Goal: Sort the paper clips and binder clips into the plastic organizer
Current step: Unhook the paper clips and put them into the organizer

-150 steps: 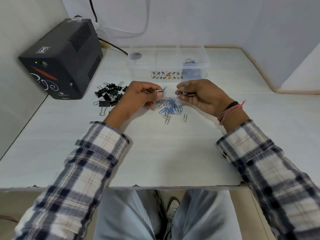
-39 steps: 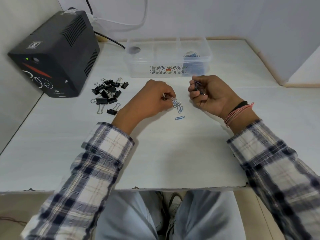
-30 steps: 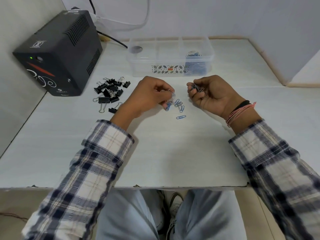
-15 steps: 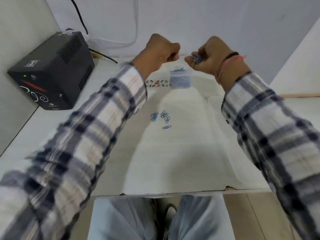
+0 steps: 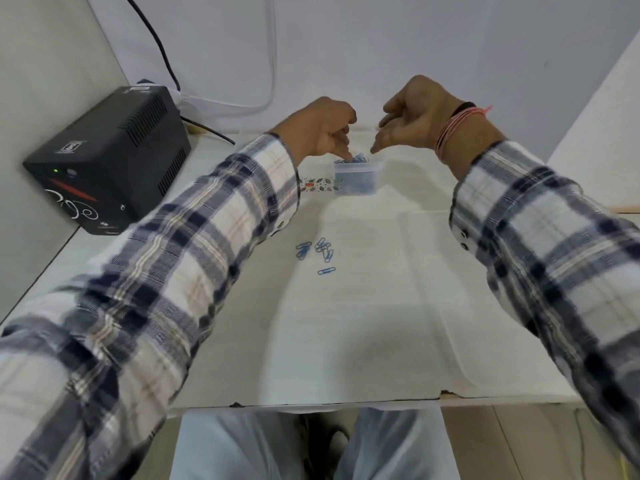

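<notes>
The clear plastic organizer (image 5: 356, 183) stands at the back of the table, mostly hidden by my left sleeve; only its right compartment shows, filled with blue paper clips (image 5: 358, 157). My left hand (image 5: 318, 129) hovers over that compartment, fingers bunched and pointing down, fingertips touching the clip pile. I cannot tell whether a clip is still pinched. My right hand (image 5: 412, 116) is just right of it above the same compartment, palm tilted down, fingers spread, nothing in it. Several loose blue paper clips (image 5: 317, 251) lie mid-table. The binder clips are hidden behind my left arm.
A black power unit (image 5: 104, 161) sits at the back left against the wall, with a black cable (image 5: 162, 53) and a white cable (image 5: 273, 64) running up behind it. The table's front edge (image 5: 311, 403) is close to my lap. A side wall rises on the right.
Both hands have risen from the loose clips to the organizer's right compartment. My right hand, shut on a bunch of clips half a second ago, is now open and holds nothing.
</notes>
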